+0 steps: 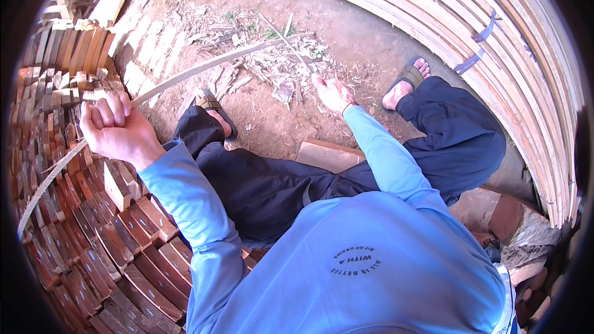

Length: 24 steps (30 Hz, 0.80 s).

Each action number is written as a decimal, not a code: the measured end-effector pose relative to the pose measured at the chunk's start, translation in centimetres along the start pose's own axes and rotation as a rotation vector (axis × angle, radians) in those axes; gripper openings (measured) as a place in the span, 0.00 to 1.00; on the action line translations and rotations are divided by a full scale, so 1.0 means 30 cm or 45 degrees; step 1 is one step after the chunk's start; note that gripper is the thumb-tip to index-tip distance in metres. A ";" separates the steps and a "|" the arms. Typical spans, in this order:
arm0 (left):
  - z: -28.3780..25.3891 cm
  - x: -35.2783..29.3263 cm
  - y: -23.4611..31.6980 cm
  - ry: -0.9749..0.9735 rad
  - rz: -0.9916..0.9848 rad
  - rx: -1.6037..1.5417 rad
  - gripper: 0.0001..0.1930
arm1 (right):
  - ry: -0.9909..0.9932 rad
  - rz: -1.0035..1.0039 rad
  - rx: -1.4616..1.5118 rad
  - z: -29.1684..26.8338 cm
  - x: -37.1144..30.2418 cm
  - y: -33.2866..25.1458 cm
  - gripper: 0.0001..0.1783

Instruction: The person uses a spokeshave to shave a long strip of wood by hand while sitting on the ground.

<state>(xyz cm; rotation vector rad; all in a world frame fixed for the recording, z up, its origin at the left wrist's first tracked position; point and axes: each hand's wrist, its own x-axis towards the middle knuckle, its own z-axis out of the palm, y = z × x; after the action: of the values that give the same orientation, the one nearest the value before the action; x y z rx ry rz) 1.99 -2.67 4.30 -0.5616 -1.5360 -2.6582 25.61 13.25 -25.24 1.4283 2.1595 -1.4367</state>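
Note:
My left hand [117, 128], at the left, is closed around a long, thin wooden strip [192, 72]. The strip bows across the picture, one end low at the left rim and the other above the ground near the middle. In my right hand [335, 94], held out between my feet, is a thin stick [286, 42] that slants up and to the left. Its tip stays apart from my left hand, and it passes close to the strip's far end. The part inside my right hand's grip is hidden.
Stacked reddish-brown wood blocks [139, 272] fill the left side. Long pale boards [433, 6], tied with blue strips, curve along the upper right. Wood shavings [281, 77] litter the dirt ground between my sandalled feet. A flat block [328, 155] lies near my legs.

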 end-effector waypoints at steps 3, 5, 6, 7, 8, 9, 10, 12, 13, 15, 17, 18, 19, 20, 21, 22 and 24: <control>-0.008 0.000 0.001 -0.010 -0.016 -0.019 0.23 | 0.029 -0.214 -0.007 0.005 -0.037 -0.007 0.41; -0.015 0.000 0.008 0.018 -0.033 -0.022 0.23 | 0.089 -0.105 -0.019 0.046 0.007 0.041 0.42; -0.008 0.005 -0.004 0.025 -0.045 -0.042 0.22 | 0.157 -0.021 -0.041 0.073 0.064 0.096 0.42; -0.004 0.007 -0.010 0.015 -0.046 -0.048 0.22 | 0.213 0.061 -0.064 0.087 0.095 0.125 0.41; -0.014 0.007 -0.007 0.017 -0.037 -0.040 0.22 | 0.007 0.401 0.160 -0.008 0.027 0.014 0.41; -0.023 0.006 -0.004 0.018 -0.028 -0.033 0.22 | 0.029 0.296 0.107 -0.004 0.047 0.033 0.41; -0.017 -0.004 -0.003 -0.010 -0.032 -0.035 0.22 | 0.051 0.201 0.059 -0.031 0.040 0.039 0.41; -0.007 -0.012 0.013 -0.020 -0.030 -0.037 0.22 | -0.103 0.217 0.104 -0.055 0.015 0.028 0.41; -0.005 -0.015 0.011 -0.030 -0.034 -0.042 0.22 | -0.069 0.102 0.074 -0.051 -0.016 0.009 0.40; -0.014 -0.015 0.002 -0.032 -0.030 -0.023 0.22 | -0.003 -0.130 0.014 -0.036 -0.049 -0.002 0.38; 0.001 -0.009 0.001 -0.017 -0.030 -0.020 0.22 | 0.036 -0.026 -0.002 0.008 0.001 0.045 0.38; 0.001 -0.003 -0.003 -0.016 -0.033 -0.016 0.22 | 0.046 0.056 0.019 0.017 0.032 0.063 0.38; -0.011 0.002 -0.005 -0.004 -0.029 -0.008 0.23 | 0.047 0.130 0.033 0.007 0.029 0.040 0.38; -0.018 0.006 -0.006 0.007 -0.026 0.000 0.23 | -0.067 0.260 0.217 -0.002 0.022 0.020 0.42; -0.020 0.009 -0.005 0.004 -0.015 0.003 0.23 | -0.112 0.167 0.125 -0.021 0.018 0.002 0.42; -0.019 0.011 -0.008 -0.003 -0.011 0.002 0.23 | -0.152 0.080 0.035 -0.042 0.007 -0.016 0.42; -0.022 0.015 -0.009 -0.016 -0.010 -0.003 0.23 | -0.018 -0.139 -0.016 -0.003 -0.012 0.012 0.42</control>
<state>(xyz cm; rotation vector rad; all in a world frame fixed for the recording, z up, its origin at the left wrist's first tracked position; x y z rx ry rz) 1.33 -3.02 3.91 -0.5751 -1.5414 -2.6682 26.11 13.12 -25.19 1.3105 2.2655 -1.4612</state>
